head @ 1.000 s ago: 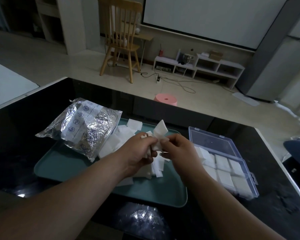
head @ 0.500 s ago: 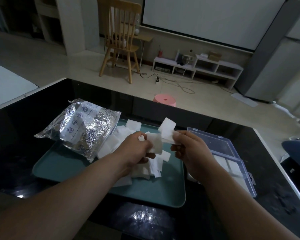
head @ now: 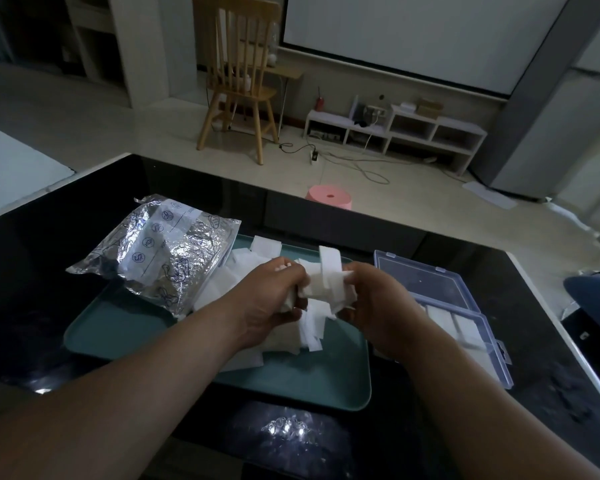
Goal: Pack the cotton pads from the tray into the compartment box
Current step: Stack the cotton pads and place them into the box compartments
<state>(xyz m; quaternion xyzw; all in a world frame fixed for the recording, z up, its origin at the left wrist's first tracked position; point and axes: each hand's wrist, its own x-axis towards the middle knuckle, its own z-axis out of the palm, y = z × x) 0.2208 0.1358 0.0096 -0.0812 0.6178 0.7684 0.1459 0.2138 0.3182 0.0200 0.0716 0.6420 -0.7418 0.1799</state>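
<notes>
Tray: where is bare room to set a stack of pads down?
Bare: the tray's near-left corner, between the foil bag and the near rim, and the near-right strip below the loose cotton pads. Crowded: the middle, under the left hand and right hand.

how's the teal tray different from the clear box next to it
The tray is opaque teal; the compartment box is clear plastic. The tray is one open, lidless surface; the box has dividers and a hinged lid lying open. On the tray the cotton pads lie in a loose heap; in the box they sit in neat rows. Both rest on the black table and hold white pads.
</notes>
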